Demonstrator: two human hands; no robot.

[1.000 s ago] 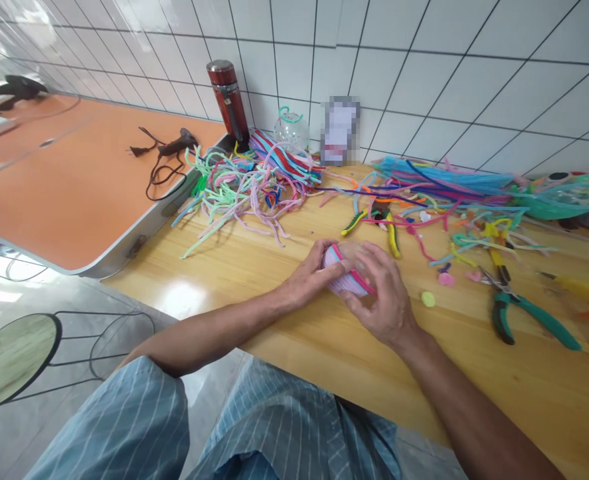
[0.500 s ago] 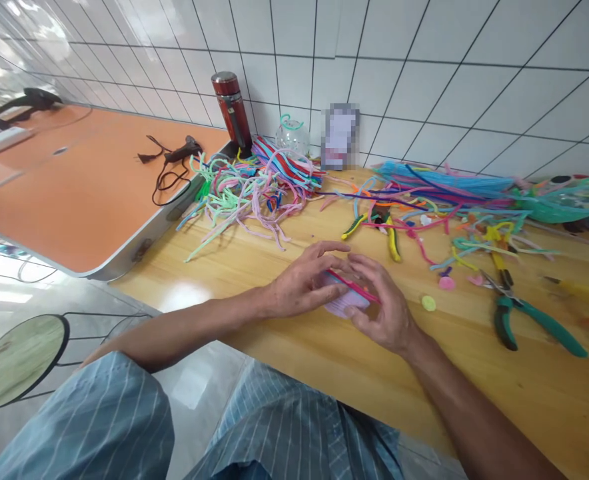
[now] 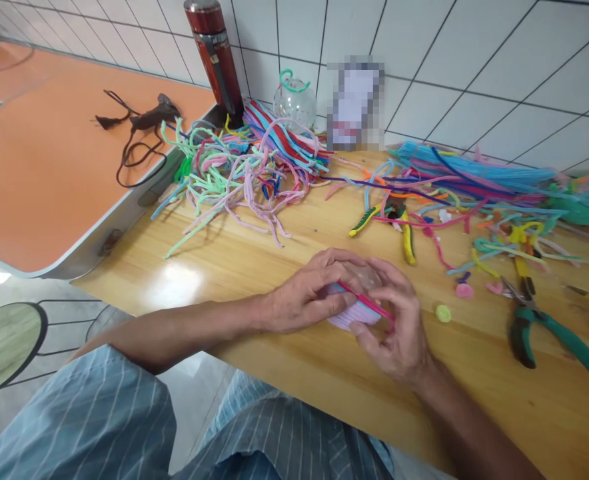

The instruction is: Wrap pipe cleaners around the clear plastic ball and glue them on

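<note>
A rounded piece wrapped in lilac pipe cleaners (image 3: 352, 316) sits between both my hands, low over the table's front part. Its upper part looks like clear plastic, and a light blue row runs beneath a deep pink pipe cleaner (image 3: 374, 305) along its edge. My left hand (image 3: 307, 291) is closed round the left side, with the thumb lying on the lilac rows. Curled at the right side, my right hand (image 3: 404, 327) has its fingers at the pink strand's end and its thumb below. The palms hide much of the piece.
Tangled pipe cleaners (image 3: 244, 177) lie at the back left, near a red flask (image 3: 217, 63) and a clear ball (image 3: 294, 105). Yellow-handled pliers (image 3: 408, 240) lie beyond my hands; green-handled pliers (image 3: 569, 340) lie right. A blue bundle (image 3: 474, 163) lines the wall.
The view has shifted, so the table things appear larger. My right fingers have bent and moved along the pink pipe cleaner, and more of the clear upper part shows. My left hand keeps its hold.
</note>
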